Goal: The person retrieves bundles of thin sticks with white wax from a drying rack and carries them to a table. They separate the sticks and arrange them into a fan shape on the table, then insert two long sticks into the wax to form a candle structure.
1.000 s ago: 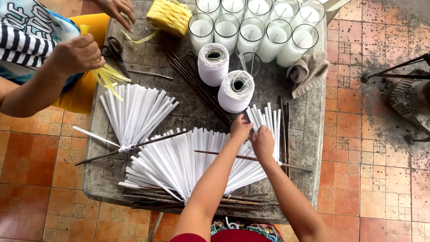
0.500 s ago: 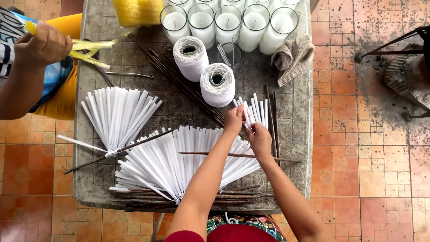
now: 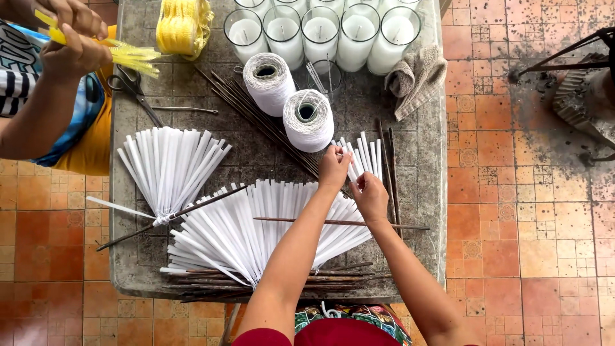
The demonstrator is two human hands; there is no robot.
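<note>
Since the earlier frame both hands had slid slightly left along the desk (image 3: pixel 416 211), and the co-worker's hands had risen toward the upper left corner. The left hand (image 3: pixel 334 168) pinched the small bunch of white strips (image 3: pixel 365 156) at its base, fingers closed on it, just below a thread spool (image 3: pixel 309 120). The right hand (image 3: pixel 370 197) was curled just beside it, fingertips touching the lower ends of the same strips. Below lay a wide fan of strips (image 3: pixel 256 230) with a thin stick (image 3: pixel 397 225) across it. A second fan (image 3: pixel 170 166) lay to the left, another spool (image 3: pixel 269 82) above. Candle glasses (image 3: pixel 320 35) lined the far edge beside a cloth (image 3: pixel 416 77). At upper left, the co-worker's hands (image 3: pixel 73 38) gripped yellow strips (image 3: pixel 131 54), near scissors (image 3: pixel 131 86) and a yellow roll (image 3: pixel 182 25).
</note>
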